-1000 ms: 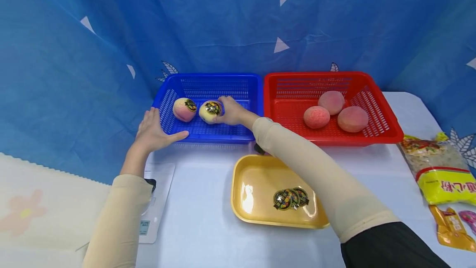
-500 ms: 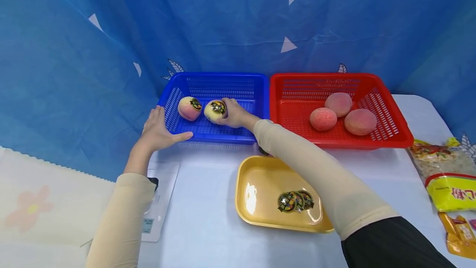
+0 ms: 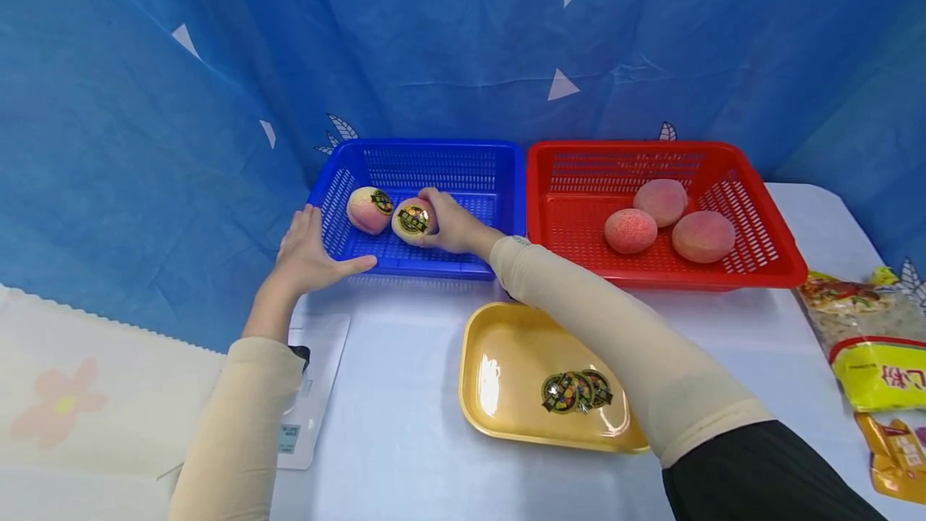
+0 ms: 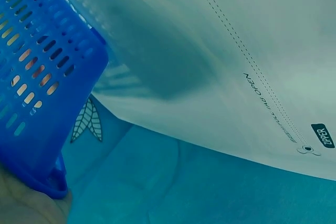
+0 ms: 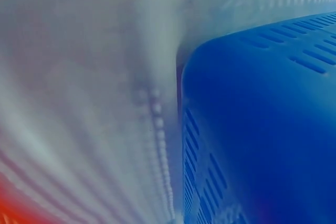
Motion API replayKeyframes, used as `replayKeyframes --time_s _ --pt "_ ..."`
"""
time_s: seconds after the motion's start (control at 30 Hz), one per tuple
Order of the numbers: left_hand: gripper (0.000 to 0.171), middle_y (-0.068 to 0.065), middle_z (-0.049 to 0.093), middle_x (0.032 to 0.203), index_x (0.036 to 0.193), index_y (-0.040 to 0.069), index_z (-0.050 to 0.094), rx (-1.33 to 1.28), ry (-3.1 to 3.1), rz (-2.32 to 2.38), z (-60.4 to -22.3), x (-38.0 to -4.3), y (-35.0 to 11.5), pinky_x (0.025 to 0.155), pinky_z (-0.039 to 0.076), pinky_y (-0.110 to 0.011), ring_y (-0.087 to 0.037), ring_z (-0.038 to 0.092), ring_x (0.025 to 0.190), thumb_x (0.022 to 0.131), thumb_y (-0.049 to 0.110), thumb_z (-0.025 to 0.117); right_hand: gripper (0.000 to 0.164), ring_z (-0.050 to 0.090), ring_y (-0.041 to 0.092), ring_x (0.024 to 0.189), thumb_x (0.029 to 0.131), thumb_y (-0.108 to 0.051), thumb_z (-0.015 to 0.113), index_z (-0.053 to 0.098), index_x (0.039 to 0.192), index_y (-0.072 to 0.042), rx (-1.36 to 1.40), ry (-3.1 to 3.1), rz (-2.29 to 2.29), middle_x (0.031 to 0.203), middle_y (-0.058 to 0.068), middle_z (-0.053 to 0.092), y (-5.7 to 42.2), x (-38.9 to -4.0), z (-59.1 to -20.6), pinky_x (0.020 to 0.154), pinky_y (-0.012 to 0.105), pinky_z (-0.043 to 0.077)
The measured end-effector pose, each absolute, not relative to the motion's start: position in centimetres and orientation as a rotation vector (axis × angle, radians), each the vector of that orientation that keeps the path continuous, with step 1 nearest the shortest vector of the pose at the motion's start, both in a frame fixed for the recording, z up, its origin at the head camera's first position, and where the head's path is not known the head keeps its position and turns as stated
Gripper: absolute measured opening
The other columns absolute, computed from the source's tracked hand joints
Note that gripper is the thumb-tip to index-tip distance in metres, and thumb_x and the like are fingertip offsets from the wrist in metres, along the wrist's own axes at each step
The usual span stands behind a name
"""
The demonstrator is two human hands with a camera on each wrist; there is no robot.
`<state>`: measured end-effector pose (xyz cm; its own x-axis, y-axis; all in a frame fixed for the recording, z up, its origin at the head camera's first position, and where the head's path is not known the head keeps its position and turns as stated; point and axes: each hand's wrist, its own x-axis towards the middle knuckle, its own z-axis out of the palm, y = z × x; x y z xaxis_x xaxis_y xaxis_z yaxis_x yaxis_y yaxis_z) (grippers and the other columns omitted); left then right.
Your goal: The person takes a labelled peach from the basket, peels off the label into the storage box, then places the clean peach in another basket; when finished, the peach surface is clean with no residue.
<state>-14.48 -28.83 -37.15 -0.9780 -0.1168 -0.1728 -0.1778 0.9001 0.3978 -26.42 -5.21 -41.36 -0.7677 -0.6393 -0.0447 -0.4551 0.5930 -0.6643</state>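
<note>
Head view: your blue basket (image 3: 427, 260) sits at the table's far edge, left of the red basket (image 3: 723, 276), and your left hand (image 3: 307, 256), fingers straight, braces its front-left corner. Keep that steady. Your right hand (image 3: 448, 223) curls round the stickered peach (image 3: 412, 219) near the basket's left end, touching its neighbour peach (image 3: 369, 209). Ease your grip gently, sticker up, so neither rolls.

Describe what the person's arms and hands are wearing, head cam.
Both hands, left hand and right hand, are bare, no gloves. Each forearm wears a snug beige sleeve to the wrist. A black upper sleeve shows above the right one.
</note>
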Motion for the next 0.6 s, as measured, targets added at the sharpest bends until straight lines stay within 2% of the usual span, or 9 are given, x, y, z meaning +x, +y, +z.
replayKeyframes --time_s 0.13,0.33,0.53,0.6 --pt "0.140 -0.025 -0.014 0.164 0.156 -0.002 -0.012 -0.222 2.925 0.627 -37.12 -14.52 -28.74 0.120 0.002 -0.068 -0.045 -0.012 0.152 0.073 0.078 0.067 0.085 0.051 0.029 0.127 0.088 -0.034 0.076 0.027 0.155 -0.016 -0.897 2.560 -0.877 0.140 0.015 0.041 -5.08 -26.35 -41.32 0.111 0.044 0.044" --pt "0.140 -0.024 -0.015 0.164 0.156 -0.001 -0.013 -0.229 2.917 0.635 -37.04 -14.55 -28.67 0.120 0.001 -0.067 -0.044 -0.013 0.152 0.072 0.078 0.067 0.082 0.045 0.027 0.137 0.086 -0.026 0.079 0.029 0.148 -0.008 -0.908 2.549 -0.916 0.147 0.014 0.041 -5.07 -26.44 -41.12 0.118 0.039 0.036" --pt "0.140 -0.024 -0.016 0.164 0.155 -0.001 -0.014 -0.237 2.913 0.633 -37.19 -14.54 -28.86 0.120 0.001 -0.067 -0.044 -0.014 0.152 0.072 0.079 0.066 0.084 0.052 0.028 0.123 0.087 -0.032 0.077 0.030 0.155 -0.017 -0.949 2.538 -0.809 0.142 0.017 0.041 -4.72 -26.35 -40.67 0.107 0.044 0.046" --pt "0.141 -0.024 -0.017 0.164 0.155 0.000 -0.015 -0.244 2.908 0.634 -37.23 -14.52 -28.96 0.120 0.001 -0.068 -0.043 -0.016 0.151 0.072 0.080 0.065 0.082 0.051 0.027 0.118 0.087 -0.034 0.077 0.034 0.154 -0.016 -0.956 2.534 -0.783 0.138 0.017 0.043 -4.51 -26.34 -40.36 0.103 0.042 0.049"
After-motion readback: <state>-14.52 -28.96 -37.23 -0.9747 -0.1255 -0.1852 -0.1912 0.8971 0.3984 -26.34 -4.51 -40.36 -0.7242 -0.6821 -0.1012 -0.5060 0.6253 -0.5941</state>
